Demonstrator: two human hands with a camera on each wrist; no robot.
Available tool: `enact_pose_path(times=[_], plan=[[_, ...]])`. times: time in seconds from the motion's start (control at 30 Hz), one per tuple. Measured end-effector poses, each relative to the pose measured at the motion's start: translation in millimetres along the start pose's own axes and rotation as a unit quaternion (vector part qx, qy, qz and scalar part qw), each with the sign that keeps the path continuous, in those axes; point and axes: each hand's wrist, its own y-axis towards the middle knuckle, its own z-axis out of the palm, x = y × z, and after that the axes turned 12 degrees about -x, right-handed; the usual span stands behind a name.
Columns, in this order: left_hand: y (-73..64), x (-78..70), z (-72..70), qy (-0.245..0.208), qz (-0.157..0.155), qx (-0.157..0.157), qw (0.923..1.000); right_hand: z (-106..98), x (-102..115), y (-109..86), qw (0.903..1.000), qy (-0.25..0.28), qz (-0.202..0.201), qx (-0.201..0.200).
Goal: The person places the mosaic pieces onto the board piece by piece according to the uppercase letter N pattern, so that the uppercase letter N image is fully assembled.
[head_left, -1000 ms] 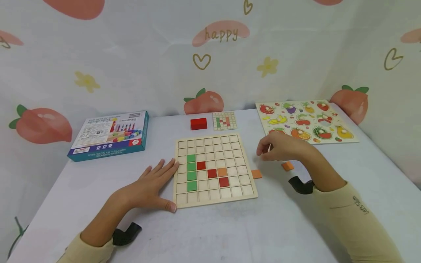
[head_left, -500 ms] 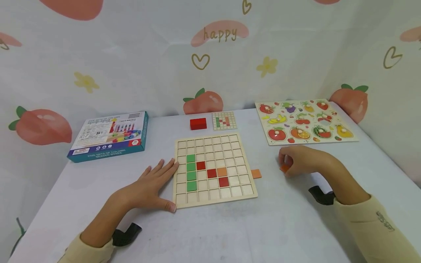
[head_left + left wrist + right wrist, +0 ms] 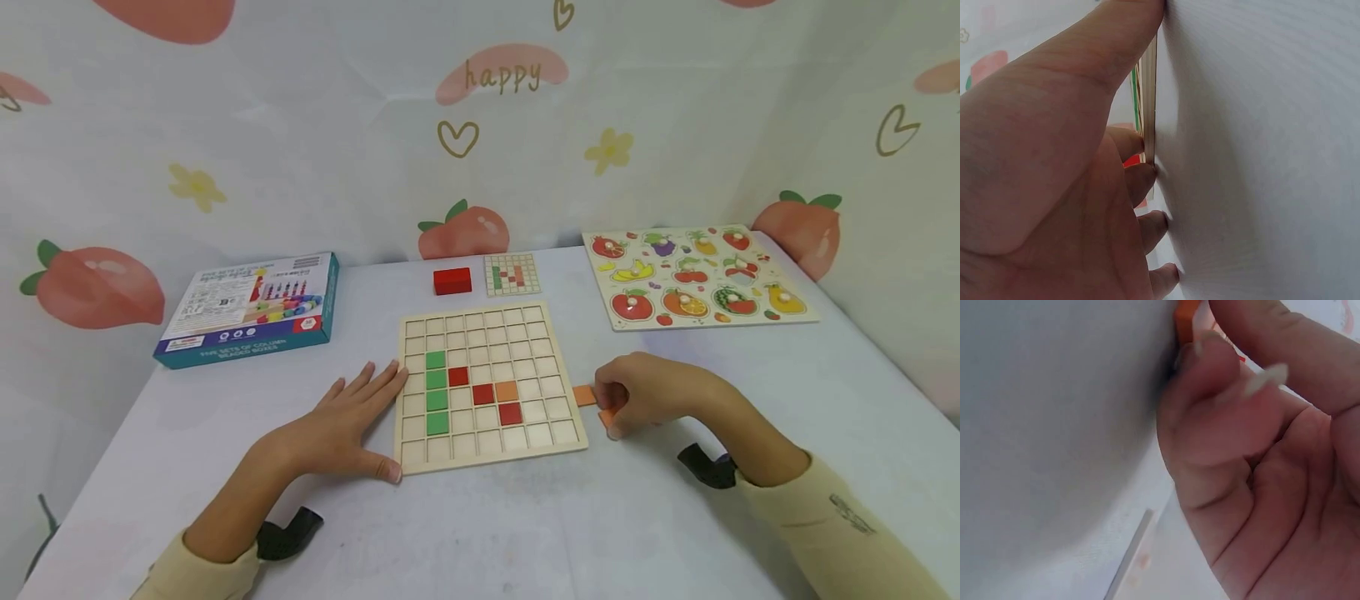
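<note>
A wooden grid board (image 3: 491,461) lies in the middle of the table, with several green tiles (image 3: 437,400) in one column, red tiles (image 3: 483,394) on a diagonal and one orange tile (image 3: 506,391) among them. My left hand (image 3: 333,437) is spread flat, its fingertips and thumb at the board's left edge. To the right of the board, my right hand (image 3: 648,392) pinches an orange tile (image 3: 607,417) between thumb and fingers, low over the table. A second orange tile (image 3: 583,396) lies against the board's right edge, just beside that hand. In the right wrist view the pinched tile (image 3: 1186,322) is partly hidden.
Behind the board stand a red block (image 3: 452,282) and a small pattern card (image 3: 512,275) showing a coloured grid. A boxed bead set (image 3: 251,308) sits at the back left. The fruit puzzle board (image 3: 701,279) lies at the back right.
My right hand went right and down to the farther orange tile, took hold of it, and brought it left beside the other orange tile. The left hand stayed in place.
</note>
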Motion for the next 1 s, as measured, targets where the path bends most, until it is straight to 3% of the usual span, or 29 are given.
enact_pose_path(times=[0.37,1.0], plan=[[0.6,-2.5,-2.1,-0.001,-0.003,0.002,1.0,3.1,-1.7,4.4,0.9993,0.001,-0.01,-0.035],[1.2,-1.2,0.1,0.0,-0.007,0.003,1.0,0.4,-1.2,5.6,0.9986,0.012,-0.019,-0.047]])
